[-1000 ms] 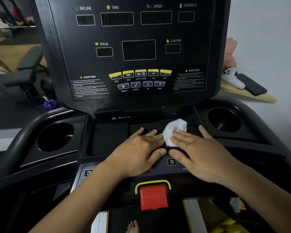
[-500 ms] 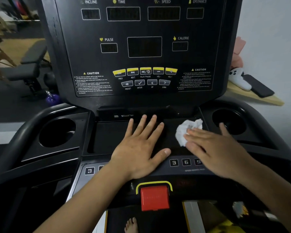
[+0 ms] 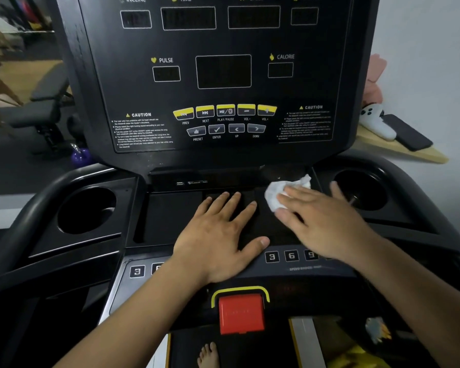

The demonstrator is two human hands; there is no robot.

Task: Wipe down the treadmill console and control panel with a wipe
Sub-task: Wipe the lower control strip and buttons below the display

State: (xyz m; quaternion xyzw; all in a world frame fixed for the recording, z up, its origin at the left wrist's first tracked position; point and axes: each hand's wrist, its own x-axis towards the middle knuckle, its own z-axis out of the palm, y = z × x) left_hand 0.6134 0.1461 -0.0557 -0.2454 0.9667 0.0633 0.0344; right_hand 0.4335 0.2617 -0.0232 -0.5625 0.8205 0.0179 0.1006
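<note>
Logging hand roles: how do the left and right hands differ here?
The left hand lies bare on the console tray, fingers spread; the right hand presses down a crumpled white wipe. The left hand sits mid-tray; the right hand is beside the right cup holder. Both are palm down, fingers straight.

The console [image 3: 337, 75] has white headings above its dark windows: INCLINE, TIME, SPEED and, cut off by the top edge, what is probably DISTANCE. Lower down are PULSE and CALORIE. Two warning blocks [image 3: 141, 128] on either side of the buttons are each headed CAUTION, with fine print too small to read. The yellow buttons [image 3: 225, 111] are captioned PREV, NEXT, PLAY/PAUSE, VOL-, VOL+. The grey buttons [image 3: 216, 129] beneath read PRESET, ENTER, UP, DOWN. On the control panel [image 3: 303, 269], the right keys [image 3: 291, 255] show 3, 6, 9, and a left key [image 3: 137, 271] shows 3.
</note>
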